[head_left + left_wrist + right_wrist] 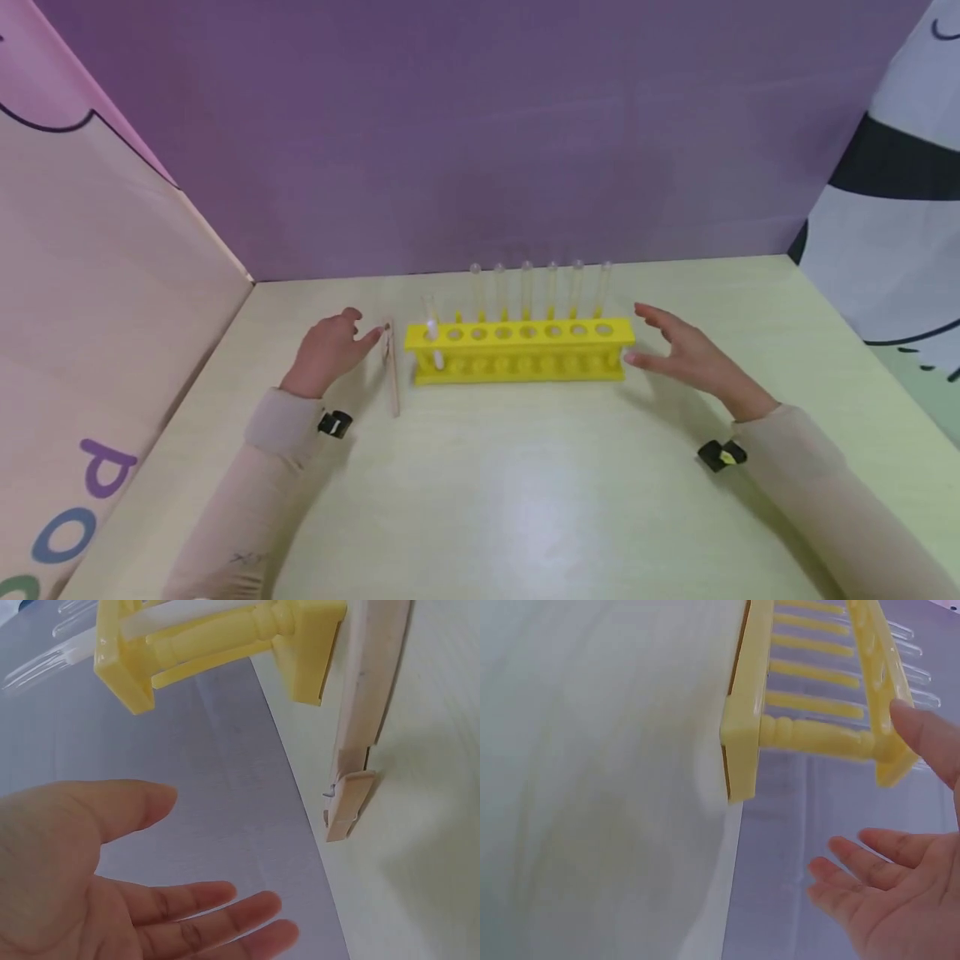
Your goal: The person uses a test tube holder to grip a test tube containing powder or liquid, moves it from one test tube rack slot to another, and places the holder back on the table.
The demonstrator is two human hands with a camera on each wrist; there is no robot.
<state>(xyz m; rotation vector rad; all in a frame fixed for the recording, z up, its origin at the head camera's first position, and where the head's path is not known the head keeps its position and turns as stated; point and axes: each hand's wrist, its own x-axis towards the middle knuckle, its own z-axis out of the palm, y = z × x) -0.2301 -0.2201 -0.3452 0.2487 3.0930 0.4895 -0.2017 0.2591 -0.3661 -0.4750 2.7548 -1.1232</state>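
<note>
A yellow test tube rack (517, 344) stands upright on the table. Its leftmost hole holds a clear test tube (431, 325) with something white inside. Several clear test tubes (527, 287) sit upside down on the rack's rear pegs. Left of the rack lies a wooden test tube holder (394, 379), with its spring end visible in the left wrist view. My left hand (326, 350), fingers spread and holding nothing, hovers beside that holder. At the rack's right end is my right hand (686, 354), also without anything in it; whether its thumb touches the rack, I cannot tell.
The pale table (525, 500) extends in front of the rack. Behind it rises a purple wall panel (525, 133). Printed panels stand on the left (90, 275) and right (900, 250). Each sleeve cuff carries a small black device.
</note>
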